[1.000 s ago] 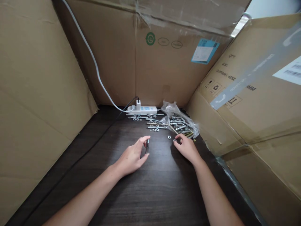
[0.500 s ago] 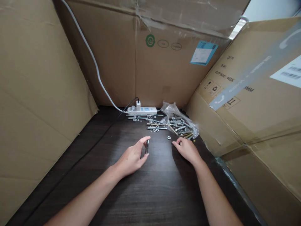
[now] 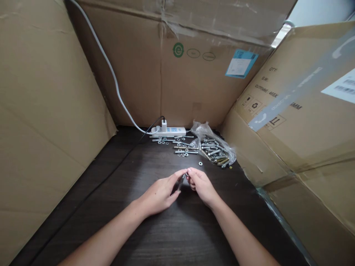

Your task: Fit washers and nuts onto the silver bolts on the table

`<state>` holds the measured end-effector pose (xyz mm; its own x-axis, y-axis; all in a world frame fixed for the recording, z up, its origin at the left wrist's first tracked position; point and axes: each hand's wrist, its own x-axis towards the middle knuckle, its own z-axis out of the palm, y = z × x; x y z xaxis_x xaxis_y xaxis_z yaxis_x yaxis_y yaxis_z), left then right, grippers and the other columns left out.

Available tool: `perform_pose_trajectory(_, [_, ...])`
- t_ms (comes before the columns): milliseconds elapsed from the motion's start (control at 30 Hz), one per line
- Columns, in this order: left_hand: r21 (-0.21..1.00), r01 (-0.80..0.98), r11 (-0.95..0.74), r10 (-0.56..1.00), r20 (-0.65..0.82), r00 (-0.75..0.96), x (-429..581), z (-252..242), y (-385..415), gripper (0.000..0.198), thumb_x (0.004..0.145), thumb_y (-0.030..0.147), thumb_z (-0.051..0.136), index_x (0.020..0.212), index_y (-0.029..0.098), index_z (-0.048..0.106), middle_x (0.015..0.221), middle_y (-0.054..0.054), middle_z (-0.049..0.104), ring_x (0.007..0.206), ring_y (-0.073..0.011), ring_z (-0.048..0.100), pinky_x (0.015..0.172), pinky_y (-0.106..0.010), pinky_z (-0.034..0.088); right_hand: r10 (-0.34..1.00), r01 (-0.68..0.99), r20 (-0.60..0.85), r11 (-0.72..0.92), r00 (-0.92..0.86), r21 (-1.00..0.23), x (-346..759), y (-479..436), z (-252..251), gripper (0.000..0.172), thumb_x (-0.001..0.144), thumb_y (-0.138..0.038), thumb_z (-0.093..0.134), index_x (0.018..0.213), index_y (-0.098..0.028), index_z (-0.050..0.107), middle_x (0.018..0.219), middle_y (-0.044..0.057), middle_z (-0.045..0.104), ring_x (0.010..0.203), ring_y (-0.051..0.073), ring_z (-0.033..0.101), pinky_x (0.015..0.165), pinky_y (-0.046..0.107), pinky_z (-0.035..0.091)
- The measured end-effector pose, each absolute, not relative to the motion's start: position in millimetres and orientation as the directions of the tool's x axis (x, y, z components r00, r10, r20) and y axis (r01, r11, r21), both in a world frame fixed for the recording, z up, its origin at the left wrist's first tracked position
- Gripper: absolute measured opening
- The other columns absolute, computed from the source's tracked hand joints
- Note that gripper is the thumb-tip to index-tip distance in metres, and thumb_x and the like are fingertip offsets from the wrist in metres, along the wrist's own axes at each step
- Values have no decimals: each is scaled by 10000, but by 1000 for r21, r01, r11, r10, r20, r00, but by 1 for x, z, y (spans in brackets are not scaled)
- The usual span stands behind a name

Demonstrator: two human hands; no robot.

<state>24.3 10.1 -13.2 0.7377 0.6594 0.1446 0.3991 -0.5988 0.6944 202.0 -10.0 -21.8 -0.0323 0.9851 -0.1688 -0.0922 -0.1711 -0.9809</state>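
My left hand (image 3: 162,192) pinches a dark metal bolt (image 3: 181,182) between thumb and fingers, tilted above the tabletop. At the bolt's upper end, my right hand (image 3: 202,186) is closed with a small shiny washer (image 3: 187,174) at its fingertips. The two hands' fingertips meet there, so I cannot tell whether the washer is around the bolt or beside it. A loose nut (image 3: 200,163) lies on the dark table just beyond my right hand.
A clear plastic bag (image 3: 203,129) with many bolts (image 3: 213,151) spilling out lies at the back right. Rods (image 3: 185,152), nuts and washers lie left of it, before a white power strip (image 3: 177,131). Cardboard walls (image 3: 133,81) surround the table; a black cable (image 3: 111,171) crosses its left side.
My right hand has come left from beside the bolt pile to my left hand, with the washer now showing at its fingertips. My left hand has moved slightly right and nearer with the bolt.
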Motion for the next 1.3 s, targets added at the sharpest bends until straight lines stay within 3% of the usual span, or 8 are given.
perform_pose_trajectory(600, [669, 390, -633, 603, 111, 790, 23, -6, 6, 706, 847, 210, 512, 1441, 268, 135, 803, 7, 604, 697, -168, 589, 736, -297, 463, 980, -115, -199, -197, 9, -974, 199, -10, -26, 452, 744, -627, 540, 640, -212, 394, 472, -99, 234, 411, 62, 146, 412, 242, 101])
perform_pose_trajectory(767, [662, 375, -649, 592, 129, 796, 23, -4, 5, 593, 844, 152, 473, 1385, 271, 260, 927, -15, 626, 811, -175, 613, 782, -298, 467, 984, -68, -175, -172, 41, -983, 201, -9, -27, 469, 750, -635, 531, 611, -209, 391, 495, -76, 284, 436, 75, 204, 423, 240, 126])
perform_pose_trajectory(900, [660, 342, -669, 554, 135, 822, 23, -2, 6, 433, 838, 116, 456, 1238, 280, 427, 1111, -21, 601, 968, -185, 598, 845, -300, 459, 981, -76, -194, -192, 22, -979, 201, -9, -29, 466, 754, -642, 518, 620, -206, 419, 456, -93, 242, 415, 70, 171, 420, 236, 114])
perform_pose_trajectory(1100, [601, 366, -710, 530, 114, 841, 24, -3, 7, 278, 837, 110, 447, 1075, 242, 505, 1008, -13, 609, 869, -172, 595, 791, -285, 455, 977, -69, -214, -213, 15, -975, 201, -9, -29, 477, 736, -646, 531, 617, -202, 402, 476, -93, 267, 411, 58, 165, 412, 223, 115])
perform_pose_trajectory(1300, [557, 362, -747, 508, 127, 852, 24, -5, 7, 283, 843, 102, 445, 1077, 247, 511, 981, -9, 608, 843, -165, 587, 784, -285, 443, 984, 5, -177, -177, 8, -984, 202, -8, -29, 485, 745, -629, 526, 585, -204, 355, 519, -73, 282, 458, 71, 197, 426, 224, 146])
